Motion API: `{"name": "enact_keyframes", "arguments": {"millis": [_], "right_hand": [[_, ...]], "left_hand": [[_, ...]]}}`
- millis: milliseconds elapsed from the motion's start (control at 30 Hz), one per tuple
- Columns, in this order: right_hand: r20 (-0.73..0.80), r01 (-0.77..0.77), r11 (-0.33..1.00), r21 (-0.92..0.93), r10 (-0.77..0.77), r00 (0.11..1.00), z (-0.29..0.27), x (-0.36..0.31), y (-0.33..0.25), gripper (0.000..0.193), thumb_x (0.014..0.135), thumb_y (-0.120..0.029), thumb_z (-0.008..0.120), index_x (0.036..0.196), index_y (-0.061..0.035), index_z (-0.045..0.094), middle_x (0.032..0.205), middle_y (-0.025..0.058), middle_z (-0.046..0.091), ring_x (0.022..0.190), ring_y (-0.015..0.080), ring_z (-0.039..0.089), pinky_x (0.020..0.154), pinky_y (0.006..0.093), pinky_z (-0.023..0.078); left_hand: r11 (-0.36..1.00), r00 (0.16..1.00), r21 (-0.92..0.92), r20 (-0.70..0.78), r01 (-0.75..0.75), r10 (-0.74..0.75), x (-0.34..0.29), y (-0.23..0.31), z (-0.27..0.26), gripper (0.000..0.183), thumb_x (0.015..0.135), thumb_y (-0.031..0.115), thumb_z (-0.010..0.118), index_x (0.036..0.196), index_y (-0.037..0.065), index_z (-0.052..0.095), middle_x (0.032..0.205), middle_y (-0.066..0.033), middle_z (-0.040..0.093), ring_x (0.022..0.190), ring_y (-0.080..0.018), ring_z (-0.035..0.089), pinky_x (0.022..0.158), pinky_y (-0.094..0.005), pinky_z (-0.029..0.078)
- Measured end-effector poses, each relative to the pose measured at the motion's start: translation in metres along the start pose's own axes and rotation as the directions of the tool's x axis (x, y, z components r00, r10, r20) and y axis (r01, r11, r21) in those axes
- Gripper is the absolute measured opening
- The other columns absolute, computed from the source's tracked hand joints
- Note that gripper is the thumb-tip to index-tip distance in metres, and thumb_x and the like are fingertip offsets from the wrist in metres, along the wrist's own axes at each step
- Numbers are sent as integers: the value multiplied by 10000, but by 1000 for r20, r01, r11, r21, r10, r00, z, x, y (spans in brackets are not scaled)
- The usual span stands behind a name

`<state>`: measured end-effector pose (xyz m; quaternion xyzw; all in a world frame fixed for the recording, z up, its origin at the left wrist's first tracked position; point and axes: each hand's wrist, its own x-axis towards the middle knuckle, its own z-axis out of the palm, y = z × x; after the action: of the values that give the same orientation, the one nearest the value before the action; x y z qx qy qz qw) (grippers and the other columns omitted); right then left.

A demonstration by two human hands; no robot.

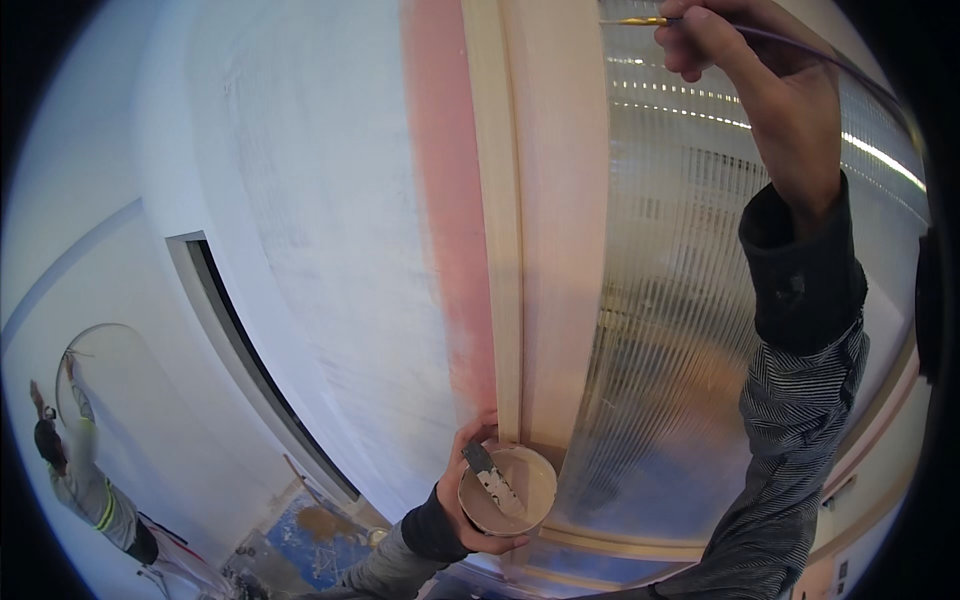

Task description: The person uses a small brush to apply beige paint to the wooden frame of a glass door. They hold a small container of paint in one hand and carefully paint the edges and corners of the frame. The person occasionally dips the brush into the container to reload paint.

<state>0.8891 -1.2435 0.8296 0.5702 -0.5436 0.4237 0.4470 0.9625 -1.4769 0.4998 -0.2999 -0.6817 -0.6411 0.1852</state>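
My right hand (745, 65) is raised high at the upper right, its fingers pinched round a thin paintbrush (642, 21) with a golden ferrule and a long purple handle. The brush tip is at the seam between the pinkish frame (560, 200) and the ribbed translucent panel (680, 250); whether it touches cannot be told. Low in the middle, my left hand (457, 500) wraps round a small round tub of beige-pink paint (540, 484). A dark, paint-flecked flat stick (490, 478) rests in the tub, leaning against its rim.
Left of the frame runs a wooden strip (492, 200), then a pink band (445, 150) on a whitish wall (330, 170). Farther left is a dark narrow recess (250, 330). At the far left another person (100, 490) reaches up to an arched wall outline. Blue sheeting (305, 540) covers floor there.
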Motion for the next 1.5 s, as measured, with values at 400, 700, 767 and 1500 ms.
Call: {"name": "enact_keyframes", "arguments": {"millis": [400,700,767,1500], "right_hand": [[-85,57,993,-104,-66,994,5,-5,12,104,917,-13,608,924,56,685,785,100,687,695,137,657,647,263,555],[-14,-59,998,-17,59,998,3,-3,-6,94,904,-11,619,910,43,695,785,92,691,691,127,662,644,250,560],[-47,-15,994,-104,10,999,7,-7,3,92,899,-10,622,909,44,696,786,92,694,690,128,664,646,251,562],[-82,24,989,-146,-37,996,8,-10,6,95,898,-11,623,910,39,703,787,90,695,693,124,663,647,250,561]], "left_hand": [[995,999,88,10,-39,38,-4,-3,0,1005,546,326,934,1386,-3,491,1533,-234,214,1406,-371,334,1112,-469,375],[996,999,84,-21,-25,27,-5,3,3,1010,546,320,932,1392,-8,489,1535,-239,229,1413,-377,327,1121,-481,361],[996,1000,90,-21,-1,3,-6,4,2,997,547,324,929,1380,-18,500,1535,-237,230,1414,-378,325,1121,-482,359],[987,1000,160,-7,4,-3,-7,-1,3,987,535,363,927,1342,-40,525,1525,-243,221,1413,-395,306,1113,-489,357]]}}
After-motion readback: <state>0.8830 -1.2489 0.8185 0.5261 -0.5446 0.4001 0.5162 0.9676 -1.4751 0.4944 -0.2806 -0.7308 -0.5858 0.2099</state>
